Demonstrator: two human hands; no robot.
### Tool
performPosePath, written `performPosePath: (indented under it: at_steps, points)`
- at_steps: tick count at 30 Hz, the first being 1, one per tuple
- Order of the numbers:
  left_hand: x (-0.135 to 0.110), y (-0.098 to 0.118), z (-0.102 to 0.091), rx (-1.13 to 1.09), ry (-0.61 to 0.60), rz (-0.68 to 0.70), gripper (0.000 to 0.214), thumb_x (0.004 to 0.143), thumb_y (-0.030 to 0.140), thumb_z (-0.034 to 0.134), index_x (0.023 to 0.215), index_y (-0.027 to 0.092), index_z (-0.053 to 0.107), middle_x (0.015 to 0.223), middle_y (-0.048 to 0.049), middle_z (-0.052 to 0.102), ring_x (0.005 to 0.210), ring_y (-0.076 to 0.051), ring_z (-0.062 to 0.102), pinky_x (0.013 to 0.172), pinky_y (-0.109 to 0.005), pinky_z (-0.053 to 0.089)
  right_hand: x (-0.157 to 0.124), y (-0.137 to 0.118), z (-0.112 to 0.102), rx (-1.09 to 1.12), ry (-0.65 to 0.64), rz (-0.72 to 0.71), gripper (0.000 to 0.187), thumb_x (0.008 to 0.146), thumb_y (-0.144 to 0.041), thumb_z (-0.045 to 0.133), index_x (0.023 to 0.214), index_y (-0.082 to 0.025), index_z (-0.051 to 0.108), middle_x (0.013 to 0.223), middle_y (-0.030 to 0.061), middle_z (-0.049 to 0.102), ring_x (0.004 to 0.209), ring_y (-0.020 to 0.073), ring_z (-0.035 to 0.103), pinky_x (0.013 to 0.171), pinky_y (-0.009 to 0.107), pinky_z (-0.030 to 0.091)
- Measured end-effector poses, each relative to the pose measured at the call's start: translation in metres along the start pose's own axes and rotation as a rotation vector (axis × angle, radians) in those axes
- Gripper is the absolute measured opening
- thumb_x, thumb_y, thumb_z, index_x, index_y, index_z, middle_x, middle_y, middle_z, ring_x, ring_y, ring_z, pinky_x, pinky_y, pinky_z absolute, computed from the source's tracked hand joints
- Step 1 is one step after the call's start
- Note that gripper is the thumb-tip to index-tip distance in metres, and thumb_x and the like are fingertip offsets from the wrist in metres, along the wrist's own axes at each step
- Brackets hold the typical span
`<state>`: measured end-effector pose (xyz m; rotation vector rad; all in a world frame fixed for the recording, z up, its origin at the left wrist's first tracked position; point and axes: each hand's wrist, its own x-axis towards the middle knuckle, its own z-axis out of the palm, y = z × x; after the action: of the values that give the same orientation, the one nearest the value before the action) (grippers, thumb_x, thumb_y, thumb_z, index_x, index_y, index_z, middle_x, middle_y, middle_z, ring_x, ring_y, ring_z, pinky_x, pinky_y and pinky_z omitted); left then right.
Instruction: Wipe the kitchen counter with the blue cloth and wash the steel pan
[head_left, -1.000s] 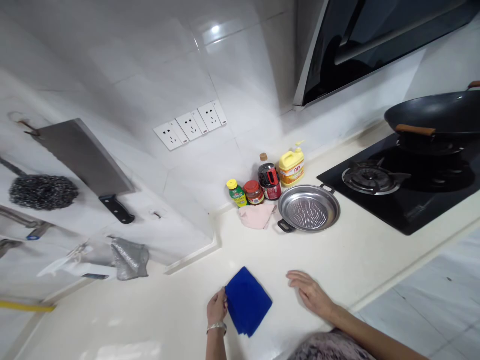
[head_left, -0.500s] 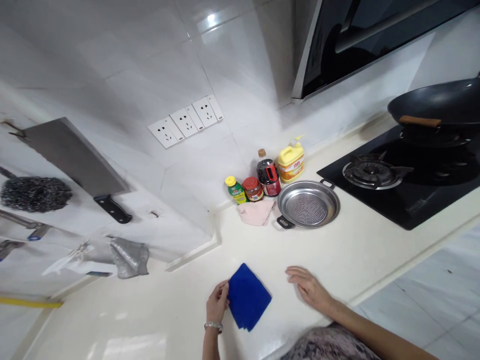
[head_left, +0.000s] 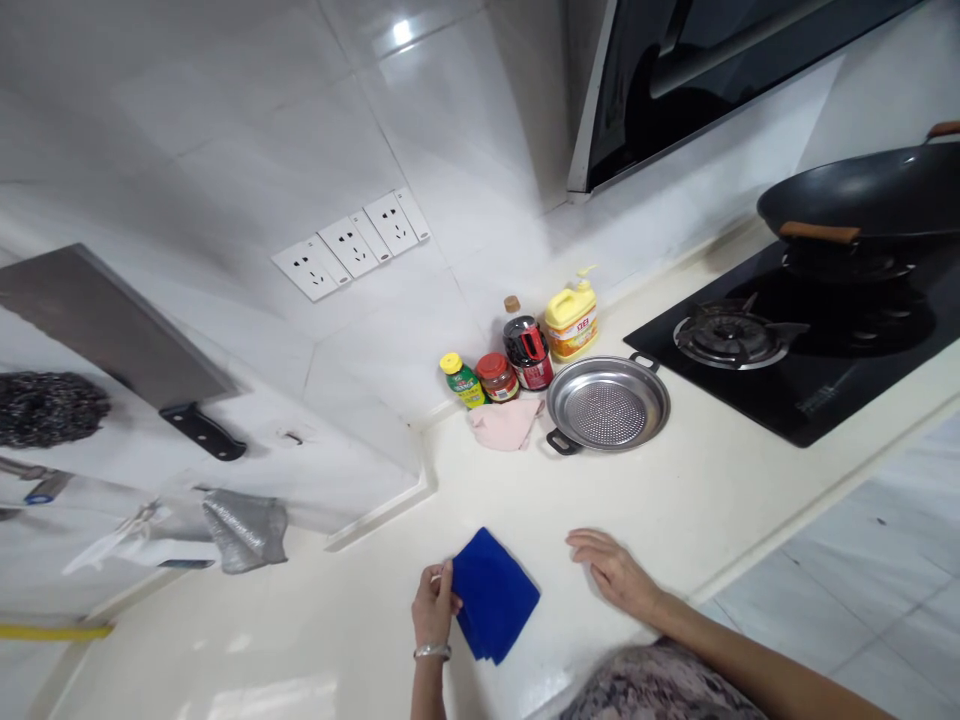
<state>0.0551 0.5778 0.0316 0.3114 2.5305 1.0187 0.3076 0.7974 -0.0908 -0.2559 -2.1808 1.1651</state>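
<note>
A folded blue cloth [head_left: 495,597] lies flat on the pale countertop [head_left: 360,620], turned like a diamond. At its left corner is my left hand [head_left: 435,605], with a bracelet at the wrist; thumb and fingers are closed on the cloth's edge. To the right of the cloth, and apart from it, my right hand [head_left: 611,572] rests on the counter. Its fingers are stretched out, with nothing in them.
Behind sit a steamer pan [head_left: 609,403], a pink cloth [head_left: 504,425], a green bottle [head_left: 463,382], a red-lidded jar [head_left: 497,378], a dark bottle [head_left: 528,352] and a yellow jug [head_left: 572,322]. A wok [head_left: 862,195] stands on the stove [head_left: 810,390]. A cleaver [head_left: 120,325] hangs left.
The view has shifted slightly, so the background sits further left. Both hands and the blue cloth stay nearly where they were.
</note>
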Motion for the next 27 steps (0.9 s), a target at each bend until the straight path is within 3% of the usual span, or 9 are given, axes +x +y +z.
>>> performPosePath:
  at_steps: [5,10,16,21,27]
  points:
    - [0.004,-0.012,0.002,0.114,0.015,-0.016,0.053,0.074,0.078,0.045,0.088,0.027,0.051,0.049,0.0034,0.063,0.052,-0.023,0.064,0.064,-0.036,0.052,0.0,0.0,0.0,-0.007,0.01,-0.006,0.041,0.081,0.001,0.041,0.104,-0.022,0.066,0.125,0.0086,0.07,0.124,0.0222,0.06,0.104,0.048,0.052]
    - [-0.007,-0.014,0.002,0.093,-0.026,-0.13,0.064,0.075,0.078,0.05,0.111,0.025,0.056,0.063,0.0007,0.07,0.059,-0.024,0.067,0.064,-0.038,0.054,0.0,0.0,0.0,-0.003,0.018,-0.019,0.043,0.079,0.002,0.041,0.104,-0.023,0.066,0.125,0.0085,0.07,0.124,0.0219,0.06,0.104,0.048,0.052]
    - [-0.023,-0.02,0.02,0.096,0.143,-0.059,0.061,0.075,0.059,0.057,0.125,0.023,0.052,0.09,-0.0052,0.074,0.092,-0.026,0.071,0.087,-0.038,0.053,0.0,-0.001,-0.002,-0.025,0.022,-0.03,0.041,0.082,0.001,0.039,0.103,-0.022,0.066,0.122,0.0093,0.071,0.122,0.0219,0.061,0.102,0.048,0.054]
    - [-0.029,-0.017,0.031,0.132,0.233,-0.135,0.058,0.082,0.056,0.051,0.13,0.024,0.048,0.102,-0.0066,0.072,0.084,-0.022,0.07,0.083,-0.037,0.052,-0.001,-0.003,-0.004,-0.011,0.013,-0.012,0.042,0.081,0.001,0.042,0.104,-0.023,0.067,0.125,0.0079,0.071,0.124,0.0221,0.061,0.104,0.048,0.052]
    - [-0.052,-0.009,0.026,0.129,0.272,-0.123,0.068,0.086,0.062,0.043,0.139,0.02,0.037,0.122,-0.0117,0.066,0.082,-0.02,0.068,0.077,-0.036,0.054,-0.001,-0.003,-0.003,-0.013,0.01,-0.019,0.043,0.08,0.002,0.041,0.104,-0.023,0.067,0.124,0.008,0.071,0.124,0.0216,0.061,0.105,0.048,0.052]
